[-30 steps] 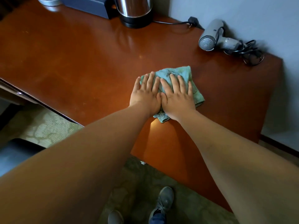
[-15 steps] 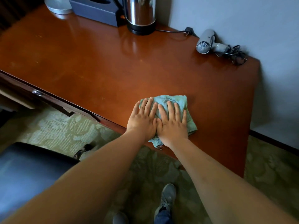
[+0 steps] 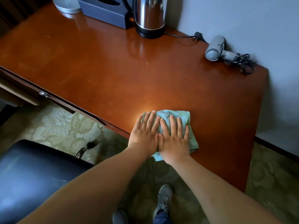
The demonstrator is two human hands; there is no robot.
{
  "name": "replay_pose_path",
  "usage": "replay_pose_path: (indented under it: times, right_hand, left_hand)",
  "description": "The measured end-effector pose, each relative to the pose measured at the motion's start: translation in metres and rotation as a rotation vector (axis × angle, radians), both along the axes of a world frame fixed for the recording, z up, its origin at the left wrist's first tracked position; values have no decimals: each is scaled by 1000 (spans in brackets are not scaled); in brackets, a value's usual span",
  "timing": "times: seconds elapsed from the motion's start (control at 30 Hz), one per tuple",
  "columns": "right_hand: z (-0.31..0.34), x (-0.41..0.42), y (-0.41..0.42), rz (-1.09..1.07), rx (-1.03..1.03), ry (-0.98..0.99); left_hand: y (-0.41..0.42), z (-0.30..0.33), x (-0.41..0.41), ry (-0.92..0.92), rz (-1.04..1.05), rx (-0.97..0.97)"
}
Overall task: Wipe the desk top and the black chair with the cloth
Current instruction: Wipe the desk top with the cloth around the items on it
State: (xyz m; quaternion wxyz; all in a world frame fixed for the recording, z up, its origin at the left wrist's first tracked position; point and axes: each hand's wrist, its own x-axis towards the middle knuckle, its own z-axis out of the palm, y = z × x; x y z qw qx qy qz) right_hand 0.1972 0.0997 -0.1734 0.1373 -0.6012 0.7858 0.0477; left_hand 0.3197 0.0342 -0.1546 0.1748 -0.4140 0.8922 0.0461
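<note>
A folded pale green cloth (image 3: 181, 116) lies on the glossy reddish-brown desk top (image 3: 113, 65), right at its near edge. My left hand (image 3: 144, 135) and my right hand (image 3: 174, 139) press flat on the cloth side by side, fingers spread and pointing away from me. A corner of the cloth hangs over the desk edge under my right wrist. The black chair (image 3: 30, 177) shows its seat at the lower left, below the desk.
A steel kettle (image 3: 149, 15) on a black base, a dark tissue box (image 3: 105, 9) and a grey round base (image 3: 66, 4) stand at the desk's back. A grey hair dryer (image 3: 215, 48) with coiled cord lies at the back right by the wall. Patterned carpet and my shoes lie below.
Both hands have drawn the cloth back from the middle of the desk to its near edge. The view has tilted so the chair and more floor show.
</note>
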Motion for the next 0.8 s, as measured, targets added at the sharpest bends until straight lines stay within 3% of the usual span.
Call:
replay_pose_path:
  times: [0.2, 0.8]
  right_hand:
    - [4, -8, -14, 19, -2, -10]
    - [13, -91, -210, 288, 50, -93]
  left_hand:
    - [-12, 8, -7, -22, 5, 21]
    - [-165, 1, -80, -51, 365, -4]
